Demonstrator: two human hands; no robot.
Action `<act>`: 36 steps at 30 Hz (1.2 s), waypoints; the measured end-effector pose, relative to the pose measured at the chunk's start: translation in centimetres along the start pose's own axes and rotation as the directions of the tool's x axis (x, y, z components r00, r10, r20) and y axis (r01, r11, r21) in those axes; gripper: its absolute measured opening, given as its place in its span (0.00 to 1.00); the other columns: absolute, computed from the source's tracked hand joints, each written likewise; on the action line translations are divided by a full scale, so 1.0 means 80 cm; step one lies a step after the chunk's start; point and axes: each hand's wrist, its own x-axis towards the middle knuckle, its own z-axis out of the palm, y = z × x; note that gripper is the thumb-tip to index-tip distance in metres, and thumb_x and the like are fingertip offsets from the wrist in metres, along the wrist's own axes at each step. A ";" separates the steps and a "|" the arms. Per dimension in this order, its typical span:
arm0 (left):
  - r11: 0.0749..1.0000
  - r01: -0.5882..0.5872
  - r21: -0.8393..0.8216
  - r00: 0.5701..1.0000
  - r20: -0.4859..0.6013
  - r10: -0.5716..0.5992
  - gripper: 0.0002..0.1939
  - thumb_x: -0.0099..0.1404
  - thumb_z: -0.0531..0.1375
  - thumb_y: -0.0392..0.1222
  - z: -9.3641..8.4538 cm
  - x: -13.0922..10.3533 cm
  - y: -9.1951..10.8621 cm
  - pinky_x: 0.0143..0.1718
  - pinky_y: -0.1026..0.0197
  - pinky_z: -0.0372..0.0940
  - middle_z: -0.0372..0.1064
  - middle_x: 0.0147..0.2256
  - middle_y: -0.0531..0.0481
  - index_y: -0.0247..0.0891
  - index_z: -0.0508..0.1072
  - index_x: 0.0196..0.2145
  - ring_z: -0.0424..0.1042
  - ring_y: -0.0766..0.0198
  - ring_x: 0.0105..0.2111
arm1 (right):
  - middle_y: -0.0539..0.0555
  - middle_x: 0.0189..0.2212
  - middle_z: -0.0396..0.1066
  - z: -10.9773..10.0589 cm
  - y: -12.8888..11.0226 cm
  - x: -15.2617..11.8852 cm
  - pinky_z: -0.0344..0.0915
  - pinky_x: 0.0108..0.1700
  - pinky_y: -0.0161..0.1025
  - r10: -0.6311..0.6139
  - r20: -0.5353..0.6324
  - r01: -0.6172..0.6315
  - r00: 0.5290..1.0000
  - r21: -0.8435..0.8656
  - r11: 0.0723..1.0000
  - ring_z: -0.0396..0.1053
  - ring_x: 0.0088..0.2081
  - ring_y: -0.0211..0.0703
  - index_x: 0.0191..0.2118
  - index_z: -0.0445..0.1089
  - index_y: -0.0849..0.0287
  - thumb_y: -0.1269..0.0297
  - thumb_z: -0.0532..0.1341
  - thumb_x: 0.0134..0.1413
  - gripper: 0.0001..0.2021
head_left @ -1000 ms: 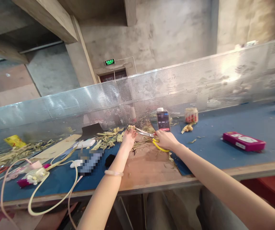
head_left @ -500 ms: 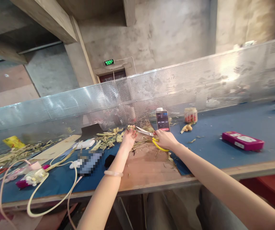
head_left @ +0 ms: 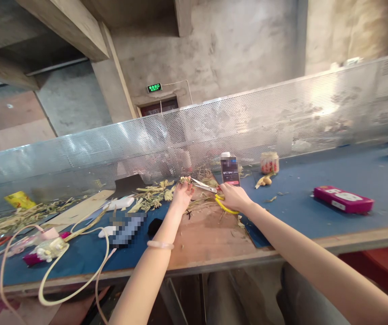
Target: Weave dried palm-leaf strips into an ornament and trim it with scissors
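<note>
The right hand point(head_left: 235, 197) grips the yellow-handled scissors point(head_left: 214, 193); the left hand point(head_left: 181, 196) pinches a dried plant piece point(head_left: 184, 180) at the blade tips, over the brown board point(head_left: 210, 234) — open blue table point(head_left: 298, 212) lies rightward. Since before, the blades closed slightly.

One view only — a head-worn camera looking forward and down along both outstretched forearms, across the blue desk point(head_left: 316, 216) to the perforated metal screen point(head_left: 248, 122) and concrete wall beyond — hands at arm's length.
</note>
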 end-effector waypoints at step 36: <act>0.999 0.027 0.041 1.000 -0.009 -0.027 0.05 0.53 0.62 0.33 0.003 -0.005 0.001 0.35 0.62 0.63 0.69 0.47 0.50 0.38 0.71 0.30 0.68 0.70 0.30 | 0.58 0.39 0.69 0.001 0.002 0.000 0.58 0.32 0.36 -0.063 -0.017 0.063 0.998 0.001 0.998 0.69 0.37 0.47 0.41 0.62 0.60 0.51 0.50 0.54 0.18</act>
